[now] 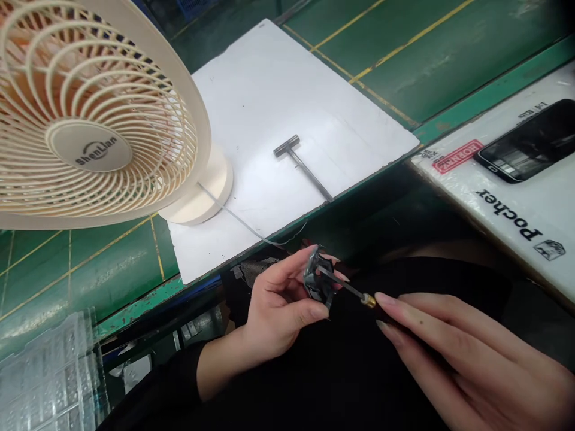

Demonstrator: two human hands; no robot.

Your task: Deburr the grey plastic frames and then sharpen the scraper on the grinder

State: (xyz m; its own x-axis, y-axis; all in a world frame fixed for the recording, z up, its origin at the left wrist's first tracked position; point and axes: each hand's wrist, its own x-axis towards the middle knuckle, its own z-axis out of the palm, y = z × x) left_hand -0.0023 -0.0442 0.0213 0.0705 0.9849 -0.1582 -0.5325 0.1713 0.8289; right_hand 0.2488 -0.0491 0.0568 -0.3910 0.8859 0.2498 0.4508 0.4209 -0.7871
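My left hand [276,311] has its thumb and fingers closed round a small dark grey plastic part [314,280], held above my lap just off the table edge. In my right hand [467,344] is a thin hand tool [348,284] with a slim metal shaft and a brass collar, pinched between thumb and fingers. Its shaft points left, and the tip meets or enters the plastic part; the exact contact is hidden. Most of the tool's handle is out of sight behind my fingers.
A cream desk fan [197,137] stands at the left on a white board [251,84], its grey cord running over the edge. A T-shaped metal tool [308,170] lies there too. At right, a phone [530,143] rests on a printed white package [498,239]. Clear plastic trays [49,377] sit lower left.
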